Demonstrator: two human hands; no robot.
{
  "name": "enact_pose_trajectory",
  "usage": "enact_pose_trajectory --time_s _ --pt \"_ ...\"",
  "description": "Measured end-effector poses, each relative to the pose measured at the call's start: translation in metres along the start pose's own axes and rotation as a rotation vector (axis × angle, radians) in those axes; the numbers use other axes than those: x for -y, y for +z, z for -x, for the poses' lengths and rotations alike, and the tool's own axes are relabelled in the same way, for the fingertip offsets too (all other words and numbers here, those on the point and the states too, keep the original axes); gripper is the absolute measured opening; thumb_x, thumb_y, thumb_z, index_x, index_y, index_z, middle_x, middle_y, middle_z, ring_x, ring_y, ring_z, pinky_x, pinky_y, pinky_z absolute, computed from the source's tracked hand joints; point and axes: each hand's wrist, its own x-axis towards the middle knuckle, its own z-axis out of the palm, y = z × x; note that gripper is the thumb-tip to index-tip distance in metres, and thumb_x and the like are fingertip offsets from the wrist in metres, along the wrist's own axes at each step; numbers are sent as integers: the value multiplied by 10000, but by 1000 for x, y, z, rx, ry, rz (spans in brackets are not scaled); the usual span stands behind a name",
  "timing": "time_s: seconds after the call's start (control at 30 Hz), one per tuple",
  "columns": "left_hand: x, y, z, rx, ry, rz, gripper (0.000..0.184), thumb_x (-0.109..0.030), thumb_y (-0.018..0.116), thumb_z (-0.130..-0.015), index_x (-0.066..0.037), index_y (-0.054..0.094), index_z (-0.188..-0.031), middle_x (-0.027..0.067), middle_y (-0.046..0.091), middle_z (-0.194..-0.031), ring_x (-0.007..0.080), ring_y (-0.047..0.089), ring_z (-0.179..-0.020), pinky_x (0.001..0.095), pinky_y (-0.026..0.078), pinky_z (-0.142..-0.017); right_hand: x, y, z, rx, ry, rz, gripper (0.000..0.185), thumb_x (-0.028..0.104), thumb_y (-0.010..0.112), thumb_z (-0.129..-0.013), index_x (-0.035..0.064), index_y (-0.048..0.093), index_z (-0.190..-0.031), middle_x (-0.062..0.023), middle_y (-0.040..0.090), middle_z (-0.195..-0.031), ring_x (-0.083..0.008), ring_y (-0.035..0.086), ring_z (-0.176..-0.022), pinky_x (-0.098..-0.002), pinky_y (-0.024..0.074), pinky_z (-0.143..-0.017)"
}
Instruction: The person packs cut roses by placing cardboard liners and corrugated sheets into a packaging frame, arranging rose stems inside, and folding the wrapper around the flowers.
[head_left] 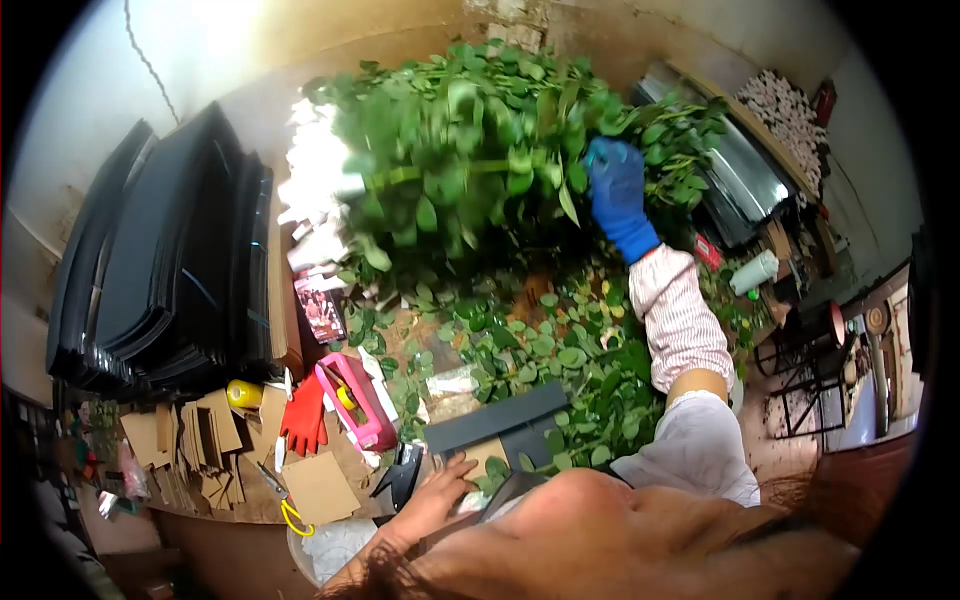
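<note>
At the upper right of the leafy pile, my right hand [617, 190], in a blue glove, has its fingers closed around green stems [450, 172] that reach left across the pile. The leaves there are blurred. My bare left hand [437, 498] rests low on the table, its fingers spread, next to a black stapler-like tool [402, 473] and a dark flat strip [497, 417]. Loose leaves [560, 345] cover the table between the two hands.
Black sheets [165, 250] stand stacked at the left. Nearer lie a pink tape dispenser [372, 432], a red glove [303, 417], yellow-handled scissors [287, 508] and cardboard pieces [318, 488]. Clear-wrapped packs [745, 185] stand at the right.
</note>
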Motion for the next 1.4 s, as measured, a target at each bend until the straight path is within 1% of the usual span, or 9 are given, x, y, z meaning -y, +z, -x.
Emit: enact_pose_trajectory --time_s 0.27,0.53,0.67,0.77,0.97,1.13,1.27,1.33,1.4 --pt "2 24 -3 -61 -36 -36 379 -211 794 -829 -92 694 -1175 189 455 -1478 425 325 -1452 538 298 -1151 6 -92 166 1489 12 -79 496 426 699 -824 164 647 -1242 -145 679 -1182 -348 635 -1098 -499 495 -947" --pt "-18 19 -11 -19 -88 -137 326 -322 815 -802 -123 759 -1054 196 438 -1476 435 309 -1449 581 267 -1161 31 -96 125 1151 -51 -59 250 266 565 -940 156 671 -1138 -93 688 -1057 -281 661 -1049 -439 526 -901" --pt "-21 17 -15 -23 -84 -165 314 -314 832 -779 -111 765 -1009 193 461 -1442 440 337 -1425 564 296 -1151 18 32 132 473 -291 -2 216 187 574 -942 160 681 -1128 -80 624 -1281 -247 589 -1178 -418 453 -1006" --pt "-22 17 -16 -32 -64 -164 318 -301 842 -767 -106 763 -1006 193 458 -1447 439 333 -1428 555 310 -1148 38 64 131 970 -197 405 289 189 590 -934 182 680 -1208 -69 571 -1382 -292 522 -1282 -444 407 -1044" --pt "-21 18 -15 -55 -64 -135 313 -276 850 -758 -99 761 -1000 191 458 -1449 440 343 -1421 549 332 -1139 27 50 136 1295 -199 141 516 254 782 -772 196 650 -1267 -95 557 -1362 -303 484 -1312 -497 362 -1096" --pt "-20 18 -14 -62 -58 -138 304 -271 845 -763 -94 758 -995 196 459 -1452 447 347 -1416 535 345 -1134 26 -36 109 285 -195 213 645 277 840 -695 165 600 -1282 -71 560 -1333 -284 500 -1294 -510 370 -1105" --pt "-19 15 -13 -37 -54 -145 335 -275 851 -760 -81 759 -1016 219 454 -1462 471 349 -1417 536 349 -1133 17 18 114 940 -147 261 489 199 639 -896 162 534 -1373 -86 538 -1402 -256 511 -1290 -489 366 -1116" --pt "-18 18 -13 -47 -43 -152 338 -273 850 -759 -79 758 -1020 219 456 -1460 470 353 -1414 532 346 -1136 22 4 110 224 -289 209 406 128 575 -900 163 593 -1304 -90 610 -1318 -266 591 -1165 -460 442 -1004" --pt "-18 19 -13 -63 -44 -167 339 -271 850 -759 -79 756 -1023 214 463 -1451 457 357 -1417 521 348 -1136 42 -3 101 680 -117 82 375 114 594 -862 185 646 -1226 -78 642 -1237 -280 599 -1101 -437 472 -961"
